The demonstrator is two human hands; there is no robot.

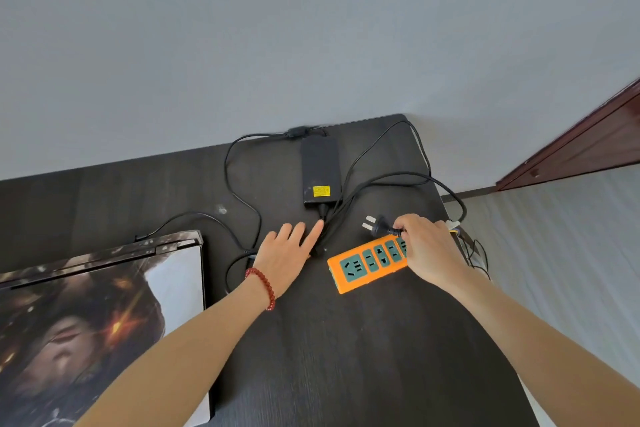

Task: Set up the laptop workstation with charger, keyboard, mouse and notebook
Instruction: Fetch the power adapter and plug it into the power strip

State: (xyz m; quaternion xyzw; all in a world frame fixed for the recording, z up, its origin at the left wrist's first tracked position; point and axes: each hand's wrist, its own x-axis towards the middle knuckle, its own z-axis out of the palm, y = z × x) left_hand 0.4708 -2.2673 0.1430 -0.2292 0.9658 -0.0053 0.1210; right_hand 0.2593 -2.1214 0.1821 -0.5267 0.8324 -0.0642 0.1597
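A closed laptop [104, 305] with a picture on its lid lies at the left of the dark desk [346, 357]. The black charger brick [320, 172] rests near the desk's far edge, its cables looping across the top. My right hand [429, 250] pinches the charger's three-pin plug [375, 224] just above an orange power strip [369, 262] with green sockets. My left hand [287, 253], fingers spread, lies flat on the desk over the cable below the brick, left of the strip. A red bead bracelet is on that wrist.
The desk's right edge runs just past the power strip, with more cords [478, 253] hanging there. A grey wall stands behind the desk. A dark red door [588, 142] is at the far right.
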